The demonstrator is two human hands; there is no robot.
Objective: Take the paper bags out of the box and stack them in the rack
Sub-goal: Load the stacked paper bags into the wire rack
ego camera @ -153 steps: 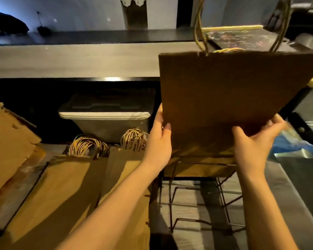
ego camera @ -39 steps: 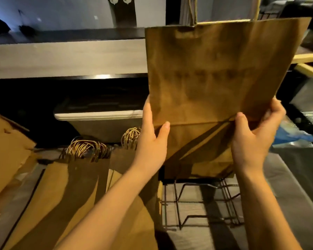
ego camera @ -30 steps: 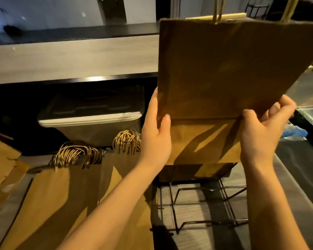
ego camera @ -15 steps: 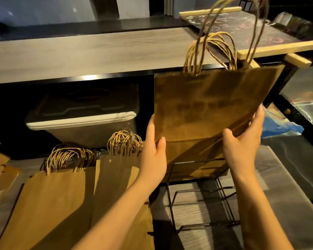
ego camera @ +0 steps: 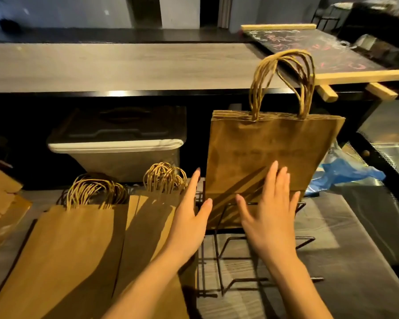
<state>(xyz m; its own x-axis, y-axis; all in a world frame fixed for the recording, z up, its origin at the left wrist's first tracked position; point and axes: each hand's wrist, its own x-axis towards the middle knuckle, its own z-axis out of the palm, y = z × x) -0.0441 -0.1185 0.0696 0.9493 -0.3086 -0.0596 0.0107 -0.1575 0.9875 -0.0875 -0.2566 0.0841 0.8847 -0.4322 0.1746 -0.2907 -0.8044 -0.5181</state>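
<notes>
Brown paper bags [ego camera: 272, 157] stand upright in the wire rack's [ego camera: 306, 238] far slot.
Our left hand [ego camera: 189, 217] and right hand [ego camera: 270, 212], fingers straight, hold nothing; placing looks done, so next we'd grasp flat bags [ego camera: 78, 249] left of it.

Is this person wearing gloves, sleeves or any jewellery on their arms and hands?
No. The left hand and right hand are bare, with no gloves. No ring shows on the fingers, and no watch or bracelet at either wrist. Both forearms are uncovered as far as the picture shows them; no sleeve comes into view.
</notes>
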